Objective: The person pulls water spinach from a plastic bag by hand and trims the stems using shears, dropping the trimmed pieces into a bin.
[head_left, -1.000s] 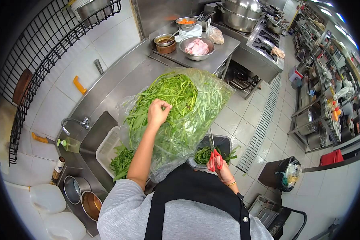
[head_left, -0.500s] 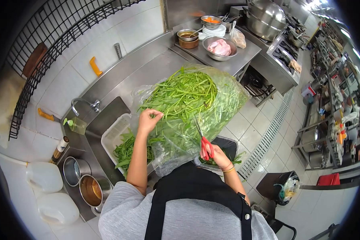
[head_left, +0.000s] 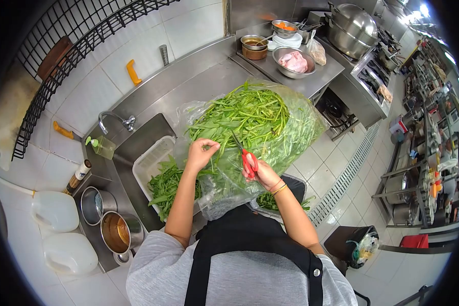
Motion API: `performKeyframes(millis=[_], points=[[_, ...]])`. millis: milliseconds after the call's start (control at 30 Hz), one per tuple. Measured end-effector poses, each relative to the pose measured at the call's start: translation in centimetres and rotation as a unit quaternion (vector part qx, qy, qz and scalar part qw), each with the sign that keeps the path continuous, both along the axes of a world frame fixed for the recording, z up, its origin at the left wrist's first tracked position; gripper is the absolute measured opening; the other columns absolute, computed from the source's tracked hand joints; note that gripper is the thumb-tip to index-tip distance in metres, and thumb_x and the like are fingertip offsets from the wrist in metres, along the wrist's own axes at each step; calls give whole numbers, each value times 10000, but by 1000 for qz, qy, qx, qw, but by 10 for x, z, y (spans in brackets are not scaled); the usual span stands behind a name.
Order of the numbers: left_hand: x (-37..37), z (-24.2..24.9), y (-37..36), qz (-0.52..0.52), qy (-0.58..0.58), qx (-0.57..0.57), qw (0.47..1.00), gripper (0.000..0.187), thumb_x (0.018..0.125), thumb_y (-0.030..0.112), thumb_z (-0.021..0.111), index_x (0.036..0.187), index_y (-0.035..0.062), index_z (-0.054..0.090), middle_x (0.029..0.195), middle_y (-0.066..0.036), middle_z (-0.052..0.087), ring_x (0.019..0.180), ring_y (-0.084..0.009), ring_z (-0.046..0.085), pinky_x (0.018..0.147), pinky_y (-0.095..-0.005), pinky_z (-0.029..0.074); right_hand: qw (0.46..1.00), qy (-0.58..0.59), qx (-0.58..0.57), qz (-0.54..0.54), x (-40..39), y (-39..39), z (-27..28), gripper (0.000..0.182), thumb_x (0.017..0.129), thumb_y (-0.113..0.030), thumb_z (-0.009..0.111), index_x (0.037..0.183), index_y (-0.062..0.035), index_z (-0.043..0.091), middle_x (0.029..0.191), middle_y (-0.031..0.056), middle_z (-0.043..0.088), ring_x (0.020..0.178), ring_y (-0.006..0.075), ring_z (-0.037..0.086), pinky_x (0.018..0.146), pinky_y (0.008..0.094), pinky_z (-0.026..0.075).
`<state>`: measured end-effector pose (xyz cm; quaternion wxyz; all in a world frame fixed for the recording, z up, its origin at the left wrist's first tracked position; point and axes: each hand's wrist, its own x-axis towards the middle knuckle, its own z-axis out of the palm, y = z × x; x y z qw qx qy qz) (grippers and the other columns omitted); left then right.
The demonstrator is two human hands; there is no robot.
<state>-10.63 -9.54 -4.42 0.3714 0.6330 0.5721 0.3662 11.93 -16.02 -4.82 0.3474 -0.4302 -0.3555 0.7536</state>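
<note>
A big heap of long-stemmed leafy greens (head_left: 252, 112), which look like water spinach, lies in an opened clear plastic bag (head_left: 303, 122) on the steel counter. My left hand (head_left: 203, 153) is at the heap's near edge, thumb and fingertips pinched on what seems to be a green stem. In my right hand (head_left: 261, 174) are red-handled scissors (head_left: 248, 164), their blades pointing up and left over the bag toward the greens. Below my left wrist, more cut greens (head_left: 169, 186) fill part of a white plastic basket (head_left: 142, 166) in the sink.
A dark bin (head_left: 293, 187) with greens in it stands below my right forearm. Metal pots (head_left: 121, 232) sit at the left beside the sink. On the back counter is a bowl of raw meat (head_left: 293, 64). A lined trash bin (head_left: 349, 245) stands on the floor at right.
My right hand has brought the scissors left and up, closer to my left hand. The left hand stays pinched by the heap's edge. The whole view has shifted slightly.
</note>
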Motion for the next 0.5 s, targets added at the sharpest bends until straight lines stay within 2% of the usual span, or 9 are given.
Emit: performKeyframes(millis=[167, 267, 300, 367, 400, 467, 500], points=[[-7, -1, -1, 4, -2, 0, 1000, 191, 746, 223, 702, 815, 46, 682, 814, -36, 627, 729, -124, 535, 650, -263, 395, 999, 34, 15, 7, 8, -13, 3, 438, 872, -488, 497, 671, -99, 493, 631, 20, 512, 565, 97, 463, 574, 224, 422], [-29, 7, -7, 0, -37, 12, 999, 159, 790, 185, 665, 823, 29, 658, 795, -12, 617, 772, -102, 532, 694, -254, 396, 997, 53, 45, -18, 20, -27, -5, 460, 885, -501, 455, 669, -96, 467, 642, 40, 501, 573, 109, 436, 579, 233, 401], [-46, 7, -11, 6, -44, 14, 999, 154, 782, 205, 663, 824, 56, 657, 800, -4, 619, 770, -109, 533, 673, -269, 395, 997, 54, 44, -19, 25, -34, -4, 460, 885, -501, 455, 669, -96, 467, 642, 40, 501, 573, 109, 436, 579, 233, 401], [-82, 21, -25, 26, -5, 15, 1000, 148, 790, 181, 653, 829, 40, 631, 806, -7, 620, 788, -107, 541, 722, -269, 414, 994, 92, 50, -32, 39, -51, -2, 457, 904, -500, 395, 708, -93, 460, 631, 17, 450, 671, 137, 492, 623, 254, 448], [-108, 10, -30, 32, -11, 32, 999, 148, 788, 165, 650, 832, 26, 625, 801, -16, 618, 784, -114, 542, 740, -264, 421, 994, 94, 42, -32, 47, -59, -5, 491, 900, -538, 353, 760, -82, 470, 642, 28, 460, 681, 145, 497, 626, 267, 456], [-147, 20, -49, 38, 64, -24, 997, 131, 783, 140, 644, 828, 18, 627, 799, -30, 622, 792, -112, 552, 765, -261, 423, 994, 87, 38, -58, 56, -75, -8, 505, 896, -548, 348, 766, -77, 476, 646, 34, 467, 681, 148, 499, 628, 271, 459], [-166, 11, -56, 58, 112, -65, 990, 147, 760, 148, 664, 848, 32, 647, 819, -63, 645, 805, -164, 593, 791, -286, 438, 993, 80, 36, -80, 61, -81, -9, 518, 892, -558, 344, 773, -73, 481, 650, 41, 474, 680, 151, 501, 631, 275, 462]])
